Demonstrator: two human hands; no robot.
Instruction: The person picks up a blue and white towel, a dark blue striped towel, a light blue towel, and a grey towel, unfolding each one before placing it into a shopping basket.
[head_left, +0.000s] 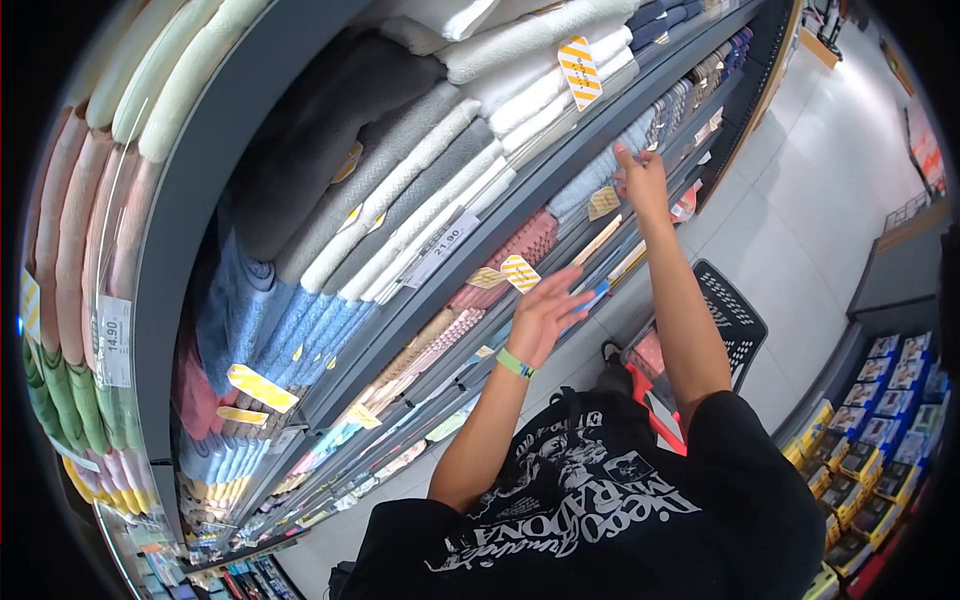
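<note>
My left hand (546, 312), with a green band at its wrist, is open with fingers spread in front of the lower shelf. Close by are pink folded towels (522, 250) bearing yellow-and-white striped tags (519, 273). Farther along, my right hand (641, 182) reaches to the light blue folded towels (598, 172), its fingers apart and slightly curled at their front edge. A striped tag (604, 203) hangs from that blue stack. Neither hand holds anything that shows.
Grey, white and blue towels (400, 190) fill the upper shelf, with a price label (440, 248) on its edge. A black basket (732, 312) with red handles stands on the tiled floor (800, 190). Small boxed goods (870, 410) stand in a display at right.
</note>
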